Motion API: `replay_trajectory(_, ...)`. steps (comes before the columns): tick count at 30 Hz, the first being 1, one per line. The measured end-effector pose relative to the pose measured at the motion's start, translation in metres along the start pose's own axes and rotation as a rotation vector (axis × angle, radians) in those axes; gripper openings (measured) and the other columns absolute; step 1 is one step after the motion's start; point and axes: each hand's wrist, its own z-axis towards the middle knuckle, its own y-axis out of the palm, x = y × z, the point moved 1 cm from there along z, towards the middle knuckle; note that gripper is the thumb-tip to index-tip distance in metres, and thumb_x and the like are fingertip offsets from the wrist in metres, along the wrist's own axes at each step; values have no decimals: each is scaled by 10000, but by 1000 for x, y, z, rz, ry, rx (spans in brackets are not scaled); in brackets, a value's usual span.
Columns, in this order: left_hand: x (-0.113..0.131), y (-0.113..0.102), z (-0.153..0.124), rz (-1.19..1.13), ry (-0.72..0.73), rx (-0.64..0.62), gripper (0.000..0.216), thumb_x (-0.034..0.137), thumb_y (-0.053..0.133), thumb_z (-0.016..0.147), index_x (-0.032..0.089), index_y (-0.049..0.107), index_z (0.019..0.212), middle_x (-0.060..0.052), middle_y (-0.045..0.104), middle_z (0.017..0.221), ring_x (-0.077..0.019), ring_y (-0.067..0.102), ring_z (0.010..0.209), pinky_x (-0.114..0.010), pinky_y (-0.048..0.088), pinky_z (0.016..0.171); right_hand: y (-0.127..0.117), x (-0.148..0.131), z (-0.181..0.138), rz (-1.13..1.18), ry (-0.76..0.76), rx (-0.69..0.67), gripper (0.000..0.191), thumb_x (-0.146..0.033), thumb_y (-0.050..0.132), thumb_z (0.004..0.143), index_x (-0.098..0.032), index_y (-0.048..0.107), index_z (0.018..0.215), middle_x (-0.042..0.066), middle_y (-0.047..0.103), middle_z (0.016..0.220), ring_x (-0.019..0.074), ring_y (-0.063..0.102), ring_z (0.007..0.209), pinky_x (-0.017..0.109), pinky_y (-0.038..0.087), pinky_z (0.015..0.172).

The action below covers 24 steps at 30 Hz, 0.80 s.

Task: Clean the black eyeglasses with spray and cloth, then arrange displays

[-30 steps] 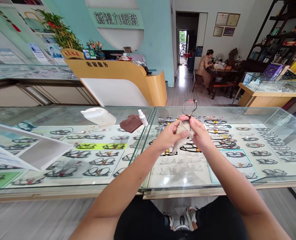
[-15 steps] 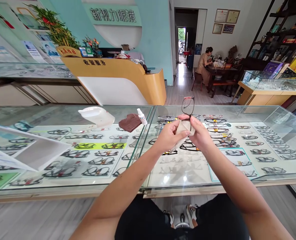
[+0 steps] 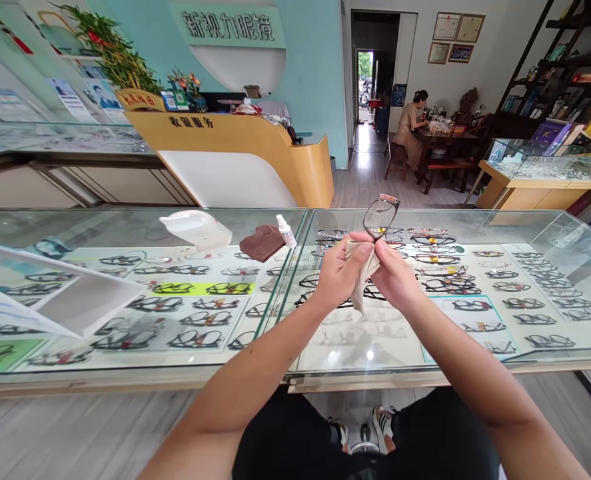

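Above the glass counter I hold up a pair of dark-framed eyeglasses [image 3: 380,219], one lens raised and tilted over my fingers. My left hand [image 3: 336,275] is closed on a beige cleaning cloth [image 3: 360,283], which hangs down between my hands and wraps the lower part of the glasses. The fingers of my right hand [image 3: 396,275] pinch the glasses' frame close beside the cloth. The other lens is hidden by the cloth and fingers.
A small white spray bottle [image 3: 286,231] stands beside a brown cloth [image 3: 262,243] on the glass counter [image 3: 355,347]. To the left are a white plastic holder [image 3: 195,230] and a white box-like stand [image 3: 80,303]. Eyeglasses fill the case below. A person [image 3: 412,130] sits at a far table.
The glasses have tilted, their raised lens leaning to the right. My left hand has turned, and more of the cloth now hangs below my fingers. The view has shifted slightly.
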Motion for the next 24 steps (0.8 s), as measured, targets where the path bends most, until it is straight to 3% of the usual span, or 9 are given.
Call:
replay_trajectory(2, 2, -2, 2, 22, 5, -29, 650, 837, 674, 835, 188, 711, 863, 15, 568, 673, -137, 487, 645, -290, 430, 652, -3, -2, 1, -25, 0, 16, 482, -667, 773, 843, -277, 824, 1121, 39, 796, 1211, 279, 705, 1172, 375, 585, 910)
replay_trajectory(5, 6, -6, 6, 43, -13, -194, 638, 820, 624, 884, 186, 695, 857, -11, 610, 728, -155, 532, 698, -301, 461, 709, -11, -6, 4, -40, -8, 57, 441, -646, 742, 881, -267, 817, 1093, 46, 804, 1160, 274, 711, 1180, 386, 580, 960)
replay_trajectory(7, 7, -7, 7, 27, -35, -326, 603, 778, 641, 902, 178, 702, 915, -38, 662, 814, -172, 579, 761, -305, 483, 747, -17, -9, 6, -24, -10, 88, 407, -621, 755, 878, -265, 817, 1064, 41, 804, 1151, 260, 721, 1153, 376, 580, 958)
replay_trajectory(9, 7, -8, 7, 13, -45, -380, 573, 727, 695, 893, 167, 714, 1011, -55, 697, 899, -185, 613, 820, -304, 497, 775, -21, -9, 8, -1, -2, 111, 388, -605, 773, 866, -266, 819, 1049, 36, 800, 1168, 248, 724, 1126, 359, 581, 930)
replay_trajectory(14, 1, -2, 4, -12, -67, -238, 617, 672, 824, 807, 153, 723, 1126, -67, 745, 934, -189, 663, 811, -289, 520, 730, -15, 0, 8, 22, 21, 129, 428, -624, 727, 895, -276, 814, 1129, 46, 785, 1202, 229, 711, 1065, 350, 575, 911)
replay_trajectory(17, -2, 2, 2, -10, -16, -92, 595, 723, 796, 808, 164, 737, 1003, -39, 736, 829, -156, 644, 722, -272, 519, 690, -7, 7, 6, 38, 33, 126, 438, -619, 728, 903, -285, 817, 1171, 20, 760, 957, 162, 641, 781, 291, 548, 735)
replay_trajectory(19, -3, 3, 1, -18, -3, -31, 601, 767, 746, 827, 175, 721, 927, -22, 714, 745, -142, 618, 642, -270, 511, 636, -4, 9, 4, 47, 60, 124, 436, -606, 756, 890, -284, 822, 1177, -22, 638, 735, 119, 467, 590, 252, 465, 584)
replay_trajectory(22, -6, 3, 1, -47, -63, -29, 631, 825, 668, 849, 195, 673, 865, 7, 637, 616, -143, 559, 520, -281, 470, 524, -3, 7, 2, 34, 86, 117, 454, -591, 782, 876, -267, 822, 1193, -57, 481, 617, 102, 300, 521, 240, 361, 485)
replay_trajectory(24, -7, 1, 2, -54, -73, -69, 650, 853, 627, 855, 204, 647, 833, 2, 617, 618, -158, 572, 546, -291, 473, 527, -6, 3, 2, 20, 73, 109, 459, -588, 776, 883, -258, 821, 1198, -54, 492, 620, 102, 343, 526, 240, 368, 489)
